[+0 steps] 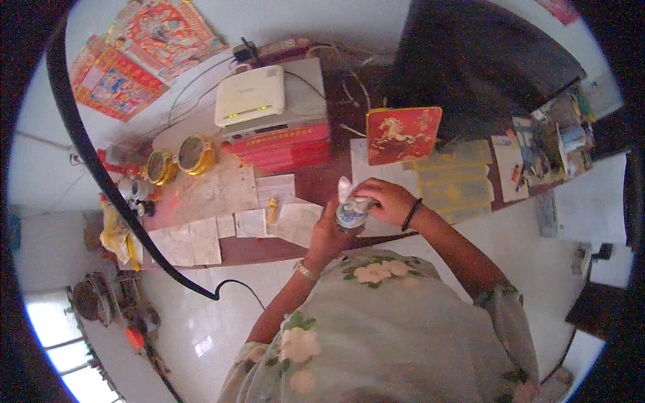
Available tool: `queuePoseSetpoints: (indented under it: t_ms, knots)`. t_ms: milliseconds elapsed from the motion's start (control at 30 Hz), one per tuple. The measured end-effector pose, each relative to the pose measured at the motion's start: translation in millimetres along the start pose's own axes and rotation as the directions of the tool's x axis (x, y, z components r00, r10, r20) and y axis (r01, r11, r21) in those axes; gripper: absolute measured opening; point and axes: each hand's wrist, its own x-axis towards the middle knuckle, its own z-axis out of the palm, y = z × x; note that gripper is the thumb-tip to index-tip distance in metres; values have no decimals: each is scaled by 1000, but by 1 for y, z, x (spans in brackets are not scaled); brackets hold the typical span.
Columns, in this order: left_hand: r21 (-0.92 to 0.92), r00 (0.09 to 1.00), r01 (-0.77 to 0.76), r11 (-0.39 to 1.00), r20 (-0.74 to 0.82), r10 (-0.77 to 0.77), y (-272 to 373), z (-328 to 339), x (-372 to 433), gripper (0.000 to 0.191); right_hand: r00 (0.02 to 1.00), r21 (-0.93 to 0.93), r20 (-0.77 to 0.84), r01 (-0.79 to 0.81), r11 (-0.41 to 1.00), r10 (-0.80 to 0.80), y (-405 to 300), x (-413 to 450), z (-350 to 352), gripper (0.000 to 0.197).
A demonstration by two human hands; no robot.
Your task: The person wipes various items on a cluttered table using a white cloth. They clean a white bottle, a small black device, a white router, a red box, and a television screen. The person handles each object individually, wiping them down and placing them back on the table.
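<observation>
My left hand (330,229), with a pale watch at the wrist, is closed around a small white container with a blue pattern (351,216), perhaps a cup or jar. Over its top, my right hand (385,199), with a black band at the wrist, pinches a crumpled white cloth or tissue (345,189). Part of the white material sticks up between the hands. Both hands are above the front edge of a dark red table (252,252). Whether the cloth reaches inside the container cannot be told.
Behind stand a white router (250,95) on a grey box (302,90), red boxes (287,148) and a red horse plaque (403,135). Gold-rimmed round objects (195,154) are at the left, papers (300,221) near my left hand. A large black screen (478,55) rises behind; a black cable (95,166) crosses the left.
</observation>
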Motion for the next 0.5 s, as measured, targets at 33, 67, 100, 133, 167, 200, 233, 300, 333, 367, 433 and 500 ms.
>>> queuePoseSetpoints:
  t_ms: [33, 67, 100, 133, 167, 200, 233, 300, 333, 367, 433, 500]
  knots:
    - [-19, 1000, -11, 1000, -17, 10, 1, -1, -1, 76, 999, 2, -9, -41, 999, 41, 5, 0, 2, 46]
    - [-38, 999, -21, 999, -36, 20, 2, -2, -2, 76, 997, 5, -16, -81, 997, 81, 15, -1, 6, 47]
    - [-57, 998, -29, 998, -53, 26, 1, -4, -4, 77, 992, 11, -20, -122, 992, 122, 21, -2, 9, 47]
    - [-97, 995, -77, 992, -66, 71, -4, -7, -5, 77, 993, -68, -66, -107, 992, 102, 21, -2, 11, 42]
    - [-95, 994, -68, 993, -93, 59, -7, -12, -9, 77, 994, -60, -55, -103, 993, 99, 24, -3, 15, 42]
    - [-91, 992, -66, 994, -116, 55, -9, -19, -12, 78, 994, -54, -51, -101, 993, 98, 29, -3, 20, 42]
    - [-91, 989, -63, 994, -141, 49, -11, -26, -14, 78, 994, -51, -42, -99, 994, 97, 26, -1, 22, 42]
    - [-45, 975, -47, 998, -220, 35, -11, -47, -21, 79, 995, -6, -41, -87, 996, 86, 18, -2, 24, 41]
    - [-21, 966, -36, 999, -257, 29, -13, -60, -25, 80, 995, 7, -38, -88, 996, 89, 17, -3, 28, 42]
    - [-14, 948, -46, 999, -315, 40, -22, -72, -28, 81, 995, 20, -36, -91, 996, 92, 16, -4, 31, 42]
    - [4, 902, -73, 997, -425, 68, -36, -105, -31, 83, 995, 24, -25, -95, 995, 95, 10, -6, 35, 42]
    - [22, 852, 47, 999, -522, -29, -49, -145, -39, 87, 995, 24, -32, -97, 995, 98, -1, -5, 40, 43]
